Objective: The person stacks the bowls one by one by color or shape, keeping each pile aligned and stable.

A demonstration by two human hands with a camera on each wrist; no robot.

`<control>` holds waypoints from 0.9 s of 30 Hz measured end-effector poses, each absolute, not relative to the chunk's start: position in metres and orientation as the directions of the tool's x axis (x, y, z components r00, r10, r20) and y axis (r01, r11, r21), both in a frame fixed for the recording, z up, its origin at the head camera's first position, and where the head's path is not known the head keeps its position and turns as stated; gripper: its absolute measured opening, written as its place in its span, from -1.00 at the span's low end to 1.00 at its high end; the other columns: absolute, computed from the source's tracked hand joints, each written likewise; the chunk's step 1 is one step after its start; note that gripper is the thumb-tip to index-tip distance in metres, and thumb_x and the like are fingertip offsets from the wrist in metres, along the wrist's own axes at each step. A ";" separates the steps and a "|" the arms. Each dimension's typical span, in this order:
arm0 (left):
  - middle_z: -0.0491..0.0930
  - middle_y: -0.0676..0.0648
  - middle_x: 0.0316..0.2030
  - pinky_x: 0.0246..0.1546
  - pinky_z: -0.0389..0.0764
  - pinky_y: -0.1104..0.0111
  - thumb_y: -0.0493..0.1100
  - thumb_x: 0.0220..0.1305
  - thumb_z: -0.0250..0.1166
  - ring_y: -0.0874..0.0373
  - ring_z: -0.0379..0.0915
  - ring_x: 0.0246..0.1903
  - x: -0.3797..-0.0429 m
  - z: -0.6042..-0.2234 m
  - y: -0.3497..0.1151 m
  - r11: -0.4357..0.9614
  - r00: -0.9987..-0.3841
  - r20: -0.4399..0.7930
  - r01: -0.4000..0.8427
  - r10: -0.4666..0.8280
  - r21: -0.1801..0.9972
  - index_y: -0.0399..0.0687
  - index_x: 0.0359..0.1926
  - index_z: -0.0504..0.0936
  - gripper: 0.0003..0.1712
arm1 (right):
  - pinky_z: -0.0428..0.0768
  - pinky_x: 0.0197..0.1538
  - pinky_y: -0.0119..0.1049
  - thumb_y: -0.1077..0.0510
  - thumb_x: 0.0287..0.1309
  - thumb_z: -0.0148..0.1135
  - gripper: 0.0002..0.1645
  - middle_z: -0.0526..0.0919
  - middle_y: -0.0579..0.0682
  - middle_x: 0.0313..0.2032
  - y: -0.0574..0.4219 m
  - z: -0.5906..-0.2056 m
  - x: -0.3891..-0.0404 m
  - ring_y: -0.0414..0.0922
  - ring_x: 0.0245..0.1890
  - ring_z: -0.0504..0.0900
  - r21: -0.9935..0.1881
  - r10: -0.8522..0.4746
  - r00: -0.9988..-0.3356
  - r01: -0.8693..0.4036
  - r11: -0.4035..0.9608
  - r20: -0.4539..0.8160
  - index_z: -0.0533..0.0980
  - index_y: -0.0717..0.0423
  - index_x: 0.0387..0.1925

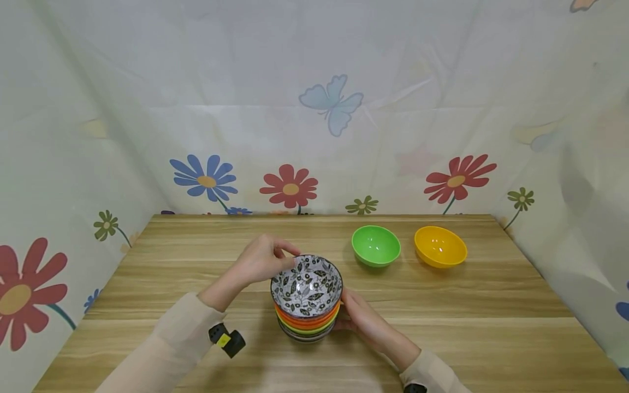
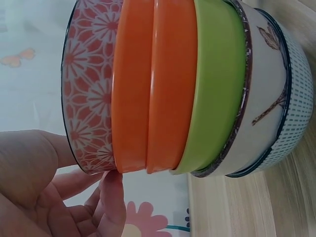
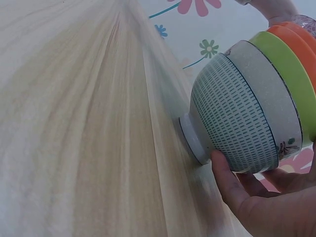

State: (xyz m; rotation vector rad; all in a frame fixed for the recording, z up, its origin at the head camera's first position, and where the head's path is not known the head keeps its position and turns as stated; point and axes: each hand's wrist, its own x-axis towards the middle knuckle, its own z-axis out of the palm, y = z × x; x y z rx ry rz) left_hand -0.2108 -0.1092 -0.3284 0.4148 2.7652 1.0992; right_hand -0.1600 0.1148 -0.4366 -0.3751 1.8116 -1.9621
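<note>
A stack of nested bowls stands in front of me. On top is a patterned bowl with dark leaves inside and red-and-white flowers outside. Two orange bowls, a green bowl and a cream bowl with a brown rim sit beneath it. Lowest is a white bowl with blue-green dashes, its foot near the tabletop. My left hand pinches the top bowl's rim at its far left. From the right, my right hand rests its fingers against the lower bowls' side.
Behind the stack to the right stand a bright green bowl and a yellow bowl, side by side. The wooden table ends at a hanging cloth printed with flowers and butterflies.
</note>
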 end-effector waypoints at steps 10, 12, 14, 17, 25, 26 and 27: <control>0.53 -0.06 -0.48 -0.62 0.53 0.40 -0.15 0.19 0.24 0.11 0.46 -0.60 -0.209 -0.333 -0.121 0.635 -0.964 -0.007 0.171 0.267 0.753 -0.04 -0.18 0.68 -0.80 | 0.55 0.01 -0.05 -0.20 0.38 -0.31 -0.22 0.38 0.26 0.13 0.114 -0.437 -0.159 -0.05 0.02 0.49 -0.988 -0.475 -0.873 0.149 -0.040 -0.113 0.02 0.34 0.33; 0.53 -0.06 -0.46 -0.60 0.56 0.39 -0.15 0.19 0.23 0.09 0.48 -0.57 -0.209 -0.336 -0.123 0.619 -0.968 -0.011 0.152 0.252 0.771 -0.05 -0.18 0.67 -0.81 | 0.55 0.01 -0.04 -0.20 0.38 -0.31 -0.21 0.38 0.26 0.13 0.114 -0.437 -0.159 -0.06 0.02 0.49 -0.988 -0.474 -0.873 0.151 -0.041 -0.114 0.02 0.34 0.33; 0.54 -0.07 -0.46 -0.58 0.58 0.36 -0.13 0.20 0.23 0.07 0.50 -0.55 -0.208 -0.341 -0.126 0.600 -0.972 -0.020 0.128 0.234 0.790 -0.07 -0.19 0.67 -0.81 | 0.54 0.02 -0.04 -0.20 0.38 -0.31 -0.21 0.38 0.26 0.13 0.114 -0.436 -0.159 -0.06 0.02 0.48 -0.988 -0.476 -0.873 0.149 -0.041 -0.112 0.02 0.34 0.33; 0.54 -0.09 -0.42 -0.54 0.62 0.33 -0.11 0.21 0.23 0.09 0.51 -0.51 -0.208 -0.348 -0.130 0.562 -0.976 -0.034 0.094 0.214 0.822 -0.10 -0.20 0.66 -0.79 | 0.54 0.02 -0.03 -0.19 0.38 -0.31 -0.22 0.37 0.26 0.13 0.115 -0.436 -0.159 -0.06 0.04 0.48 -0.989 -0.479 -0.871 0.145 -0.041 -0.108 0.02 0.35 0.33; 0.58 -0.11 -0.31 -0.41 0.65 0.26 -0.13 0.25 0.19 0.14 0.53 -0.41 -0.202 -0.367 -0.138 0.440 -0.973 -0.083 0.020 0.214 0.898 -0.12 -0.15 0.65 -0.77 | 0.54 0.02 -0.03 -0.21 0.37 -0.31 -0.19 0.31 0.31 0.18 0.114 -0.436 -0.159 -0.02 0.07 0.45 -0.989 -0.472 -0.874 0.146 -0.035 -0.112 0.01 0.34 0.34; 0.59 -0.11 -0.30 -0.41 0.65 0.27 -0.14 0.25 0.18 0.15 0.54 -0.40 -0.202 -0.369 -0.138 0.426 -0.974 -0.089 0.009 0.209 0.904 -0.13 -0.14 0.65 -0.77 | 0.54 0.02 -0.03 -0.22 0.37 -0.31 -0.19 0.31 0.31 0.18 0.114 -0.436 -0.159 -0.02 0.07 0.45 -0.989 -0.470 -0.875 0.146 -0.033 -0.114 0.01 0.34 0.34; 0.59 -0.11 -0.29 -0.40 0.65 0.28 -0.15 0.26 0.17 0.15 0.54 -0.39 -0.201 -0.371 -0.139 0.413 -0.974 -0.096 -0.003 0.205 0.911 -0.14 -0.14 0.65 -0.77 | 0.54 0.02 -0.03 -0.22 0.37 -0.31 -0.19 0.32 0.31 0.17 0.114 -0.436 -0.159 -0.02 0.07 0.45 -0.989 -0.469 -0.876 0.148 -0.032 -0.116 0.01 0.34 0.34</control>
